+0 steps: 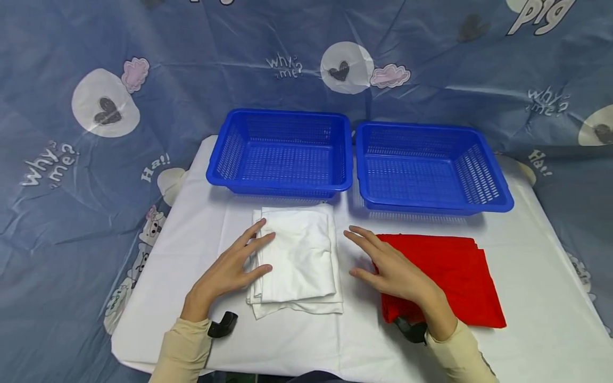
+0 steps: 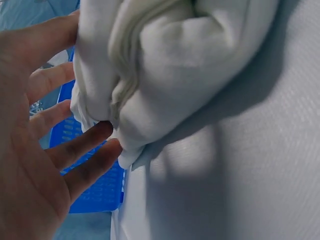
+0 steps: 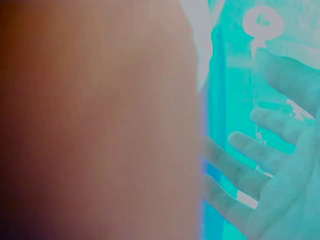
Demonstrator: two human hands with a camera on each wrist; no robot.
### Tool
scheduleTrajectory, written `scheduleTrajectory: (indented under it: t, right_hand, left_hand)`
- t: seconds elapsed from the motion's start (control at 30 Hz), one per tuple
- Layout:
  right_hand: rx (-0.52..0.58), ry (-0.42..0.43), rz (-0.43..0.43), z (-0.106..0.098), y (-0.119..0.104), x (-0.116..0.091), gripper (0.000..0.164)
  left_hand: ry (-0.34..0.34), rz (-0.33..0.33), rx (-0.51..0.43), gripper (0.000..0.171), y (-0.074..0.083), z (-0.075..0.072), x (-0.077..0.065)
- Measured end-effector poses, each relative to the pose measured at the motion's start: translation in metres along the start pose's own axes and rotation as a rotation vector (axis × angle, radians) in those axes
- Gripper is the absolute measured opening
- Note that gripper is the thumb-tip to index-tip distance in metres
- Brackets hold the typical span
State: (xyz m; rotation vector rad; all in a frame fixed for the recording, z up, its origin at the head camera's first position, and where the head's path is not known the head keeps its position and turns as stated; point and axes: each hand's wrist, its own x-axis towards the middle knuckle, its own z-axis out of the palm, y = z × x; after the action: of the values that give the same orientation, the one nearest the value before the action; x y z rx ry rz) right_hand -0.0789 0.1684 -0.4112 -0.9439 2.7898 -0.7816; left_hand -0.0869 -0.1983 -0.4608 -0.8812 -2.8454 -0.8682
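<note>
A folded white cloth (image 1: 299, 258) lies on the white table cover in front of the left blue basket (image 1: 282, 154). My left hand (image 1: 237, 263) lies flat with straight fingers on the cloth's left edge; in the left wrist view its fingers (image 2: 75, 150) touch the white cloth (image 2: 175, 65). A folded red cloth (image 1: 455, 276) lies to the right, in front of the right blue basket (image 1: 431, 167). My right hand (image 1: 388, 263) rests open on the red cloth's left edge. In the right wrist view the fingers (image 3: 260, 170) are spread, and the colours are distorted.
Both baskets are empty and stand side by side at the back of the table (image 1: 527, 298). A blue patterned sheet (image 1: 72, 159) hangs behind and around the table. A black wrist camera mount (image 1: 222, 324) shows at each wrist.
</note>
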Motion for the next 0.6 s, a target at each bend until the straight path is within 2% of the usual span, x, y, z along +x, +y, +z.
scheduleTrajectory:
  t: [0.23, 0.37, 0.6]
  right_hand:
    - [0.114, 0.02, -0.044, 0.017, -0.005, 0.02, 0.068]
    - [0.113, 0.009, -0.069, 0.028, -0.004, 0.03, 0.069]
    - [0.158, -0.057, -0.035, 0.042, -0.002, 0.045, 0.07]
  left_hand:
    - [0.005, -0.009, 0.004, 0.063, -0.001, 0.004, 0.001]
    - [0.019, -0.005, 0.009, 0.063, -0.002, 0.007, 0.001]
    - [0.069, 0.027, 0.058, 0.061, -0.002, 0.012, 0.003]
